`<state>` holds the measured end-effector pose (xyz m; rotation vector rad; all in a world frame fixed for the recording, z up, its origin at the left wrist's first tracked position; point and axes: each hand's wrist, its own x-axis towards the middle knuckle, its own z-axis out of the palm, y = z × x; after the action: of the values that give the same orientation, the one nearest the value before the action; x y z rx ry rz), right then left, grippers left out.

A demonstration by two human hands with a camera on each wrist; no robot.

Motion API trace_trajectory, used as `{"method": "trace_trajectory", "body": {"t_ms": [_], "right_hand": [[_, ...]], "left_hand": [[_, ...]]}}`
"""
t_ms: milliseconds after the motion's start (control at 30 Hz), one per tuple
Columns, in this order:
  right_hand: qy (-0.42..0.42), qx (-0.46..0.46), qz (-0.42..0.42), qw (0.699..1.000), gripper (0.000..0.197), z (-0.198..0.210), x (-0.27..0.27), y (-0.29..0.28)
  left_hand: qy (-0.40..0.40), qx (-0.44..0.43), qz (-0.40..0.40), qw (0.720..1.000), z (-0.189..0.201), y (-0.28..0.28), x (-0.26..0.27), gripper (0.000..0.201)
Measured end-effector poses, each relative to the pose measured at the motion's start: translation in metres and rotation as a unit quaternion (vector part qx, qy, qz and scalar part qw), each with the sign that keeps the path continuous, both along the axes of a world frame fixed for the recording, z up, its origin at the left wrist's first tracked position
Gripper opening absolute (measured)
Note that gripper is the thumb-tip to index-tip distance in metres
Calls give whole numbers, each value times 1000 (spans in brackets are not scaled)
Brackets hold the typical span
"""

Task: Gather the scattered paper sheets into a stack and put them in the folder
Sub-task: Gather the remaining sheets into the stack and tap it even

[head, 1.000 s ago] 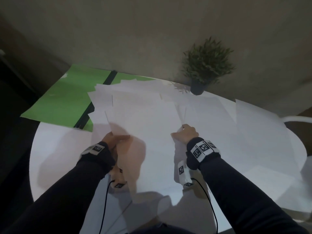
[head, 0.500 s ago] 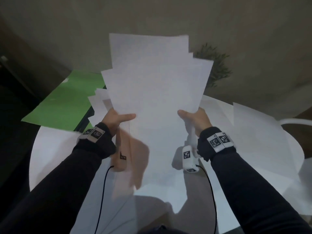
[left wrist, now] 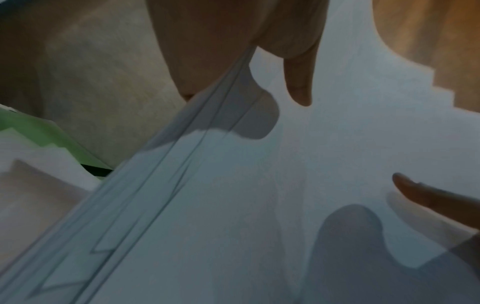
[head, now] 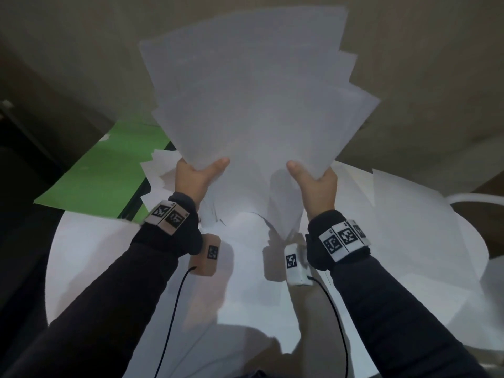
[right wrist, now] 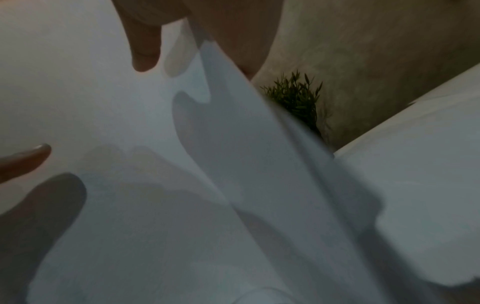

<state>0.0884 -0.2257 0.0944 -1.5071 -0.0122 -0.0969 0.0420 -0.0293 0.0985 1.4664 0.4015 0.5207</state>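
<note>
Head view shows both sets of fingers pinching the lower edge of a fanned bundle of paper sheets (head: 253, 99): the left hand (head: 195, 177) grips the lower left corner, thumb in front and the other fingers hidden behind, and the right hand (head: 317, 184) does the same at the lower right. A second ago these sheets lay flat on the table (head: 90, 263); now they stand nearly upright, clear of it, their top edges stepped and uneven. That suggests the gathering is largely done for this bundle, and squaring comes next, probably by tapping the lower edge down. More loose sheets (head: 403, 214) still lie on the right of the table. The green folder (head: 109, 170) lies open at the far left, with a few sheets overlapping its near edge.
</note>
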Motion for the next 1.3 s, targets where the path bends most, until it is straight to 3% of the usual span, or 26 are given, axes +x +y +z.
{"method": "trace_trajectory", "body": {"t_ms": [167,233,333,433,567,700,867,967,1100,1300], "right_hand": [[-42,10,-7,999,60,13,11,6],[-52,16,0,999,64,14,15,8],[-12,-18,36,999,70,0,18,12],[33,-60,61,996,70,-13,16,10],[-24,-18,15,999,75,2,17,11],[-76,2,6,997,65,19,23,17],[-21,-37,28,999,56,6,20,20],[-33,21,-13,999,52,19,22,19],[-96,71,-71,990,54,55,26,26],[-50,90,-120,987,41,101,38,40]], "left_hand": [[-17,-13,15,1000,1,5,3,39],[-34,-24,24,999,1,6,5,53],[-42,-7,29,999,1,7,6,74],[-49,25,33,998,0,5,7,76],[-56,44,42,997,6,10,12,86],[-62,36,62,996,6,10,16,96],[-32,25,7,999,0,11,16,100],[-49,21,25,998,11,10,16,94],[-89,25,50,994,29,8,21,108],[-118,17,67,991,27,7,29,63]]}}
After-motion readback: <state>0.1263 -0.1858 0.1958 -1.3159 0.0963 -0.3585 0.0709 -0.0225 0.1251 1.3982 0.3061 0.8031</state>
